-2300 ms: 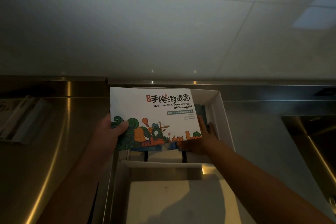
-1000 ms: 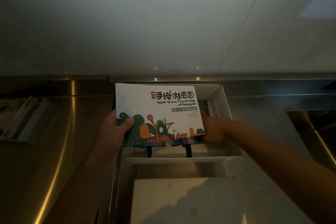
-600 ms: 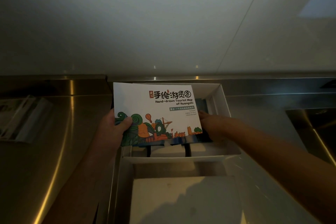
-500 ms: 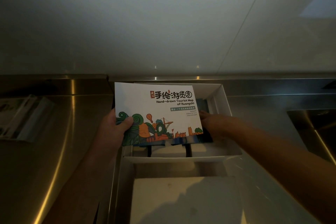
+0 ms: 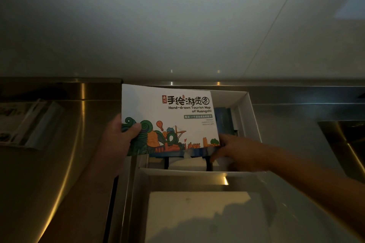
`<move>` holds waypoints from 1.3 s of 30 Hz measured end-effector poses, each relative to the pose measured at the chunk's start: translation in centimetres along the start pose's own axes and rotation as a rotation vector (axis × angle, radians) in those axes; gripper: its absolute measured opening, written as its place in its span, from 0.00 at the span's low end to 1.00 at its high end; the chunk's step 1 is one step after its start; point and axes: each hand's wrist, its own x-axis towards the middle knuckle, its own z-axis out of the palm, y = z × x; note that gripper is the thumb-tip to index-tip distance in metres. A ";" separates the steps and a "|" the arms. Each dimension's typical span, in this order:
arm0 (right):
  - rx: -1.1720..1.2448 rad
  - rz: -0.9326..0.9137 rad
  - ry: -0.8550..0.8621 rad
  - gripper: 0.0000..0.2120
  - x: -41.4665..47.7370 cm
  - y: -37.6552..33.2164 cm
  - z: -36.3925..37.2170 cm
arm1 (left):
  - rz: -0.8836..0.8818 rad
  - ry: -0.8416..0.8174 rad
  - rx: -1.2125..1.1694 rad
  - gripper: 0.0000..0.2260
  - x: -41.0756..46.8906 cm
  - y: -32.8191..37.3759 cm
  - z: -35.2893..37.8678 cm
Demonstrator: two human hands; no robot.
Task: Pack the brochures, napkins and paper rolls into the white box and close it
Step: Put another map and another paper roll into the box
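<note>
We see the brochure (image 5: 169, 118) held over the open white box (image 5: 254, 120), printed face up and tilted, its far edge higher. Its long axis runs 9 to 3 o'clock, matching the long side of the box. The left hand (image 5: 118, 138) grips the brochure at its 8 o'clock corner, thumb on top and fingers hidden beneath. The sheet spreads away from that hand toward 2 o'clock. The right hand (image 5: 235, 150) reaches in at the 4 o'clock corner, fingers pointing toward 9 o'clock under the sheet's edge. We cannot tell whether it holds anything or only steadies the contents. Inside the box, a white bundle (image 5: 185, 163) crossed by dark bands shows at 6 o'clock below the brochure, and a blue item (image 5: 224, 120) stands at 3 o'clock. The lid (image 5: 197, 215) lies open toward us at 6 o'clock of the box. A stack of printed papers (image 5: 25, 124), likely more brochures, rests on the worktop (image 5: 59, 183) at 9 o'clock, nearer the left hand. A sink (image 5: 347, 144) sits at 3 o'clock. We judge the brochure needs only lowering flat, its axis already aligned.
</note>
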 end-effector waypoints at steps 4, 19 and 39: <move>-0.194 -0.028 -0.099 0.25 0.2 -0.4 -0.6 | 0.016 -0.004 -0.001 0.09 -0.1 0.5 0.4; -0.388 -0.123 0.089 0.12 -1.3 -1.6 -2.3 | 0.072 0.048 0.023 0.09 -0.7 2.0 0.5; -0.070 -0.011 -0.023 0.11 -0.6 -1.1 -1.1 | 0.090 0.045 0.053 0.09 -0.3 1.5 1.1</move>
